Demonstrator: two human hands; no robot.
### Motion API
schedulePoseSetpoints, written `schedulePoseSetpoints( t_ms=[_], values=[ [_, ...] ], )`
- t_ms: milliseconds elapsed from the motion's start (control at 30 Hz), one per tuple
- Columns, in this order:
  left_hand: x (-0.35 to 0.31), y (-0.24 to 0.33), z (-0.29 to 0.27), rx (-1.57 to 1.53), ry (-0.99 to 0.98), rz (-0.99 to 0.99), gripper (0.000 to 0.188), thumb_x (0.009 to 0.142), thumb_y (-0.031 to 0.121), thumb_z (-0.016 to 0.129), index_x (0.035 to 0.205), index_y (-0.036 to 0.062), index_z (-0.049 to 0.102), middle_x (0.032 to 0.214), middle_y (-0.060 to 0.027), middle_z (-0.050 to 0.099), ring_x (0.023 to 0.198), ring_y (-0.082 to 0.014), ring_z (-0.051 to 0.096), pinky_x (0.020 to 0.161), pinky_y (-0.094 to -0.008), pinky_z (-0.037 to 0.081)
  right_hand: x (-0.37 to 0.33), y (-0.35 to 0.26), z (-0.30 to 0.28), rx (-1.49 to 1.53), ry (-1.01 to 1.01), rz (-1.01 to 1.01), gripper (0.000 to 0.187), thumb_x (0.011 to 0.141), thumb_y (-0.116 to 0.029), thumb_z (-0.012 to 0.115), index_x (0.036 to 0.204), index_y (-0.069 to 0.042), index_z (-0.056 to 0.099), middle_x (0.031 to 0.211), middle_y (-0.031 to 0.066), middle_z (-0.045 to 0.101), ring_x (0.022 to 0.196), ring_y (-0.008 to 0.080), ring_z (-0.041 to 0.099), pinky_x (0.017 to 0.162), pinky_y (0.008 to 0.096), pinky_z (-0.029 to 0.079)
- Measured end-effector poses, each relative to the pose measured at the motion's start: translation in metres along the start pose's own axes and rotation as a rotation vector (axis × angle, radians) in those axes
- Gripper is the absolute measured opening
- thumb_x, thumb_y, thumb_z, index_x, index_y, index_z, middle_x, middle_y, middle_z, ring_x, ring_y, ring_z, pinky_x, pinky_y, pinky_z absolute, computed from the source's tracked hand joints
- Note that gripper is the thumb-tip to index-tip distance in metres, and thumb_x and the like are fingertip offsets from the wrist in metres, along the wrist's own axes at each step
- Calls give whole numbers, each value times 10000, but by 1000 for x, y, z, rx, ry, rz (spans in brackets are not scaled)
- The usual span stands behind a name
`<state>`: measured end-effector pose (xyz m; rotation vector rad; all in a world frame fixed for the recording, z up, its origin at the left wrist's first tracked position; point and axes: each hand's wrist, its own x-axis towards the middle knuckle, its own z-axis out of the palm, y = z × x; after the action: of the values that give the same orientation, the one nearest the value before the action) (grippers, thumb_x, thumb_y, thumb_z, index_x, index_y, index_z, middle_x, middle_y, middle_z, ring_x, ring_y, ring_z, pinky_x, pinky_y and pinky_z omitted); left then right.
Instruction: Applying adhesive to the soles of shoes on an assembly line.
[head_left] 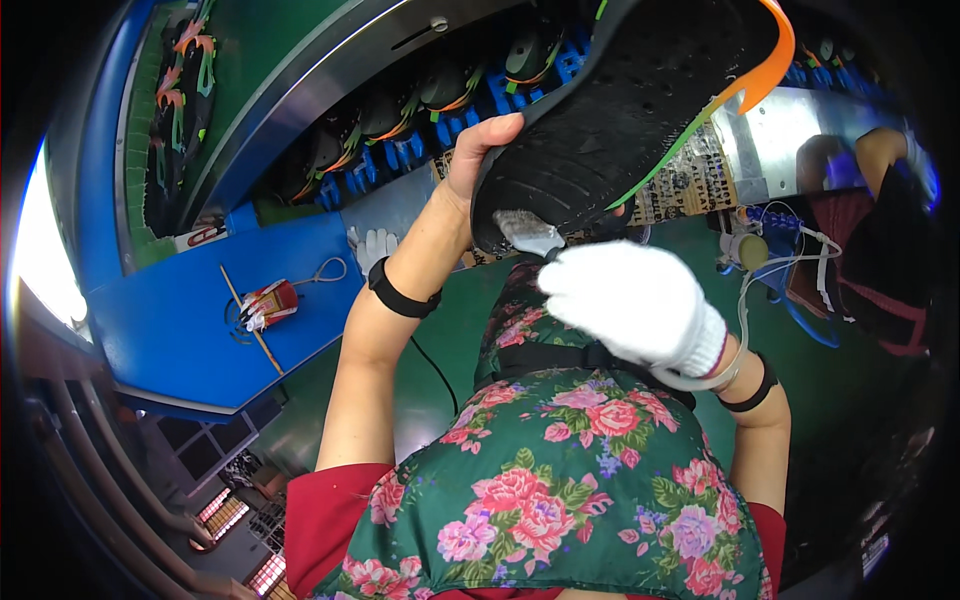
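Close in front of me, a large black shoe sole [610, 120] is tilted up, with an orange and green edge along its right side. My bare left hand [480, 148] grips it by the left edge, thumb in sight and most fingers hidden behind it. A white knit glove covers my right hand [635, 305], which is closed around the dark handle of a flat brush [532, 235]. The brush's pale bristles touch the sole's lower end. A fingertip shows just past the sole's lower right edge, probably my left hand's.
Behind the sole, several black shoes [450, 88] with orange and green trim sit on blue holders. At left, a blue table [165, 320] bears a red and white container [270, 303] with a stick across it. A white glove [375, 245] lies nearby. Another person's arm [882, 155] shows at right.
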<state>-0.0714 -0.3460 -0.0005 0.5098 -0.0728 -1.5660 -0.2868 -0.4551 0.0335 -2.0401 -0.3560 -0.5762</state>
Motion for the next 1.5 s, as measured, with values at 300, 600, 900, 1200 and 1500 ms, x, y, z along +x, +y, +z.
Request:
schedulePoseSetpoints(
  t_ms=[300,600,900,1200,1500],
  values=[
    [1,6,-12,96,72,1,822,884,491,632,1509,-8,441,1456,-278,535,1260,-435,602,1100,-572,458,13,2,-2,253,164,198,189,756,-7,831,933,-60,790,967,130,776,909,274,754,794,373,591],
    [-23,-44,-6,-279,-40,34,782,1013,578,449,1548,10,395,1465,-271,536,1235,-535,585,1041,-621,500,40,22,-42,-82,345,219,156,782,32,789,925,-31,781,1026,150,774,926,277,740,842,362,573],
    [-61,-7,23,-14,-212,335,1115,828,749,653,1609,50,274,1529,-332,411,1282,-479,569,1055,-557,521,57,-10,-30,317,276,160,186,775,2,824,942,-80,812,964,95,786,858,224,757,808,337,601],
    [-114,198,4,-236,-387,635,1091,873,670,687,1609,28,202,1631,-342,130,1438,-519,320,1162,-549,434,26,17,-10,637,539,582,216,808,61,770,1021,34,782,1025,136,779,925,177,734,829,287,578],
    [-41,183,34,106,363,846,717,1060,389,502,1587,-31,256,1592,-321,311,1444,-453,388,1177,-535,402,-7,41,12,703,606,728,238,792,91,735,1025,59,770,1048,186,768,912,212,736,822,309,594]
  ],
)
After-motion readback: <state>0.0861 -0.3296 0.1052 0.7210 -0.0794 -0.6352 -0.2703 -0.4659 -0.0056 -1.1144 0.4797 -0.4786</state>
